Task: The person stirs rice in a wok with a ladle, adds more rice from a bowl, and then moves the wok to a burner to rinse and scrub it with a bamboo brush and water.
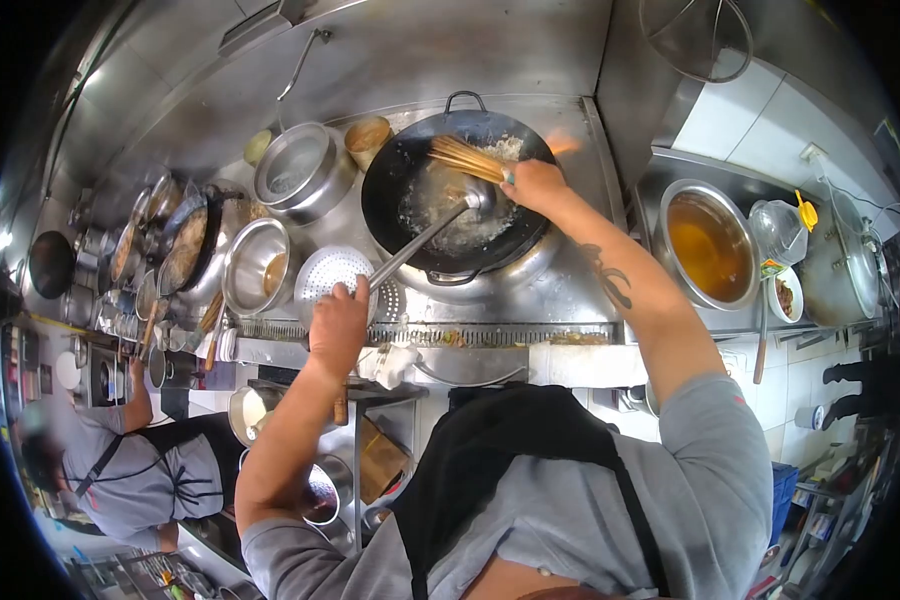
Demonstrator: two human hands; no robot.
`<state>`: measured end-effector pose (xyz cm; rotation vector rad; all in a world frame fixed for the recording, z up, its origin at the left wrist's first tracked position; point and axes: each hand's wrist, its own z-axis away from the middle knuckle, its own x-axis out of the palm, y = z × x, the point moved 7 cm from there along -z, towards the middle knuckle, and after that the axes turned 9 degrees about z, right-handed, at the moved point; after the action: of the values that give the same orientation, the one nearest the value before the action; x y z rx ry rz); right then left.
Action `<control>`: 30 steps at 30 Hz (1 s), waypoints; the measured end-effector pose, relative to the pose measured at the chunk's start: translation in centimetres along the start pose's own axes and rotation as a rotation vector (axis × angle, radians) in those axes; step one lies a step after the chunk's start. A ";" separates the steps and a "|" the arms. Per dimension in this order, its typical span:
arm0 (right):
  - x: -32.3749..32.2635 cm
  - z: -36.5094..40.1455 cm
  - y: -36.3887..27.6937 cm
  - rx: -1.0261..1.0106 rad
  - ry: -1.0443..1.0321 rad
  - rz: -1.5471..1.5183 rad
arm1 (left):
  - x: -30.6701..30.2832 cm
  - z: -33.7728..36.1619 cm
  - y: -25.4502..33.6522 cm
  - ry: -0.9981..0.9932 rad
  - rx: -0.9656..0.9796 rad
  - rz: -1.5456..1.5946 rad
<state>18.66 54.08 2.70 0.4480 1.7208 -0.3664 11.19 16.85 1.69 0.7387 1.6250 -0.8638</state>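
My right hand is closed round a bamboo wok brush, whose bristles point left over the wok. A black wok with two loop handles sits on the burner, with cloudy, foamy liquid inside. My left hand grips the long handle of a metal ladle. The ladle's head lies over the middle of the wok, near the brush. Beside my left hand, partly behind it, is a perforated metal strainer.
A steel bowl and a steel pot stand left of the wok. To the right is a basin of amber liquid. A flame shows by the wok's right rim. Another person works at the far left.
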 end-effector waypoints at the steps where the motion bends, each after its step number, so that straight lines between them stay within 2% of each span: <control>1: 0.8 0.0 0.2 0.026 -0.081 0.026 | 1.2 -0.1 -1.2 -0.057 -0.034 0.150; 3: 1.6 -0.2 1.1 0.070 -0.199 0.068 | 3.0 0.5 -2.8 -0.121 -0.069 0.381; 6: -0.1 0.8 2.1 0.034 -0.174 0.082 | 5.4 0.9 -5.5 -0.156 -0.099 0.574; 9: -3.3 3.7 0.6 0.033 -0.021 -0.051 | 6.8 0.8 -7.1 -0.147 -0.140 0.685; 12: 0.9 4.9 2.0 -0.021 -0.035 -0.146 | 8.4 0.7 -8.4 -0.156 -0.101 0.699; 13: 1.8 4.2 3.7 0.062 -0.210 -0.047 | 9.0 0.5 -8.8 -0.155 -0.103 0.715; 16: -0.3 5.5 5.6 0.139 -0.228 -0.150 | 10.4 0.9 -10.0 -0.164 -0.110 0.751; 18: -1.8 6.2 3.8 0.102 -0.108 -0.238 | 10.9 0.6 -10.1 -0.171 -0.105 0.766; 20: -2.5 6.7 2.0 0.010 0.021 -0.360 | 9.9 0.5 -9.6 -0.288 -0.262 0.936; 21: -0.4 6.6 2.1 0.006 -0.007 -0.351 | 9.4 0.9 -9.3 -0.349 -0.344 1.017; 24: 2.1 5.6 5.1 0.106 -0.299 -0.156 | 8.2 1.4 -9.4 -0.428 -0.394 1.000; 25: 1.2 5.9 5.9 0.115 -0.261 -0.110 | 8.2 1.3 -9.6 -0.426 -0.404 1.023; 28: -2.3 6.9 4.9 0.128 -0.030 -0.289 | 9.3 1.8 -9.5 -0.432 -0.427 1.095; 30: -0.9 6.1 2.9 0.048 0.044 -0.388 | 10.1 1.8 -9.6 -0.428 -0.429 1.130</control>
<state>25.45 53.66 2.45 0.1535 1.8439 -0.6818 2.11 10.48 -6.88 0.9104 0.7405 0.1520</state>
